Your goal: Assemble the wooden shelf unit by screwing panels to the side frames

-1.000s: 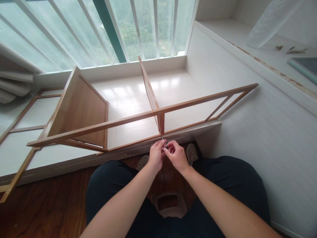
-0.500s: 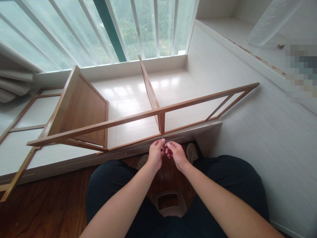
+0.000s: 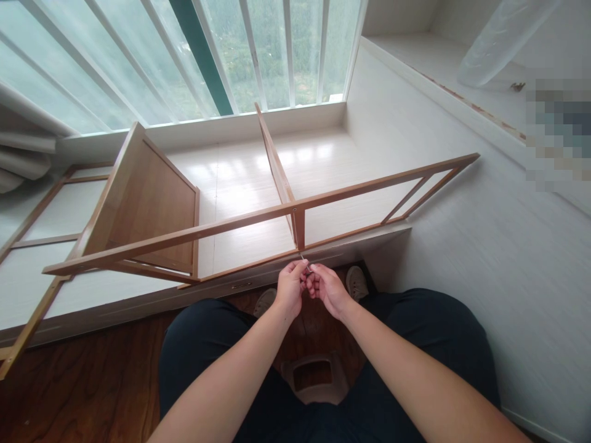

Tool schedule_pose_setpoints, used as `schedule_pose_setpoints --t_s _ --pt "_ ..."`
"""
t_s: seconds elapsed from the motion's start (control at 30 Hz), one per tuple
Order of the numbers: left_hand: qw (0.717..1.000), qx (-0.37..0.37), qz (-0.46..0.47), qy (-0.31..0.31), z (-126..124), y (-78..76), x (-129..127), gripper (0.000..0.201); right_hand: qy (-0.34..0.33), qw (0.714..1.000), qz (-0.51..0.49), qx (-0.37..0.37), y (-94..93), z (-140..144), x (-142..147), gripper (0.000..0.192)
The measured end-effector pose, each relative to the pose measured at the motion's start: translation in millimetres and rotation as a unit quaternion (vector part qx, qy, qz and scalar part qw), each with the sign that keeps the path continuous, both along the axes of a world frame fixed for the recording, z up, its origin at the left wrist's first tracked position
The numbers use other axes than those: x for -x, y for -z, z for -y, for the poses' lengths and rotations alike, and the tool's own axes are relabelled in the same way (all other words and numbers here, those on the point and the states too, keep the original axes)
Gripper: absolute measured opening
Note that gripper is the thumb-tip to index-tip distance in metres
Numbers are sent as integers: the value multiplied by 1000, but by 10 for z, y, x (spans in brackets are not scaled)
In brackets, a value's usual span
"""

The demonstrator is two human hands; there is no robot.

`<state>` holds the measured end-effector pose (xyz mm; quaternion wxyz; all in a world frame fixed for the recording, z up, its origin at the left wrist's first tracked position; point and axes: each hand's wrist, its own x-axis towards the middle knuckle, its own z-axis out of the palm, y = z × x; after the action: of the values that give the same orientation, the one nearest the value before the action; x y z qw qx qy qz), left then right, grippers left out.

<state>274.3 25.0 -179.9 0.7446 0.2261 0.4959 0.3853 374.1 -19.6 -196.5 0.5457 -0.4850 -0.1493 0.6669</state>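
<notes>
My left hand (image 3: 290, 286) and my right hand (image 3: 327, 289) meet in front of the wooden frame (image 3: 221, 225), fingers pinched together. Between them is a thin metal rod that looks like a hex key (image 3: 302, 257). Its tip reaches the lower rail of the frame, just below the short middle crosspiece (image 3: 300, 229). Fingers cover most of the key. A narrow wooden board (image 3: 276, 163) runs back from that crosspiece towards the window. Farther left, a wide wooden panel (image 3: 154, 203) stands joined to the same frame.
The frame rests on a pale window ledge (image 3: 244, 160). Another slatted wooden frame (image 3: 44, 241) lies at the left. A white wall (image 3: 443, 246) rises on the right, below a shelf holding a translucent cylinder (image 3: 503, 43). Between my legs sits a small stool (image 3: 318, 400).
The view has shifted slightly. My hands stay at the same spot on the frame, with the right fingers a little altered around the key.
</notes>
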Motion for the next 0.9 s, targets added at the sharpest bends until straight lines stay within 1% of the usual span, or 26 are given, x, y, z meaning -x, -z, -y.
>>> schedule_pose_setpoints --t_s 0.07,0.17,0.3,0.4,0.63,0.9 --pt "1000 1 -2 -6 1 3 -2 44 14 999 34 -3 11 -1 -1 36" --pt "1000 5 1 -10 -1 8 -2 47 36 991 123 -32 23 3 2 34" --pt "1000 12 4 -22 -5 12 6 49 31 964 248 -91 41 34 12 27" --pt "999 16 5 -31 -6 18 13 50 27 942 317 -108 47 61 21 22" --pt "999 24 11 -37 -8 18 10 48 27 930 353 -97 21 64 33 21" --pt "999 22 6 -38 -24 41 22 46 21 913 395 -105 19 71 52 21"
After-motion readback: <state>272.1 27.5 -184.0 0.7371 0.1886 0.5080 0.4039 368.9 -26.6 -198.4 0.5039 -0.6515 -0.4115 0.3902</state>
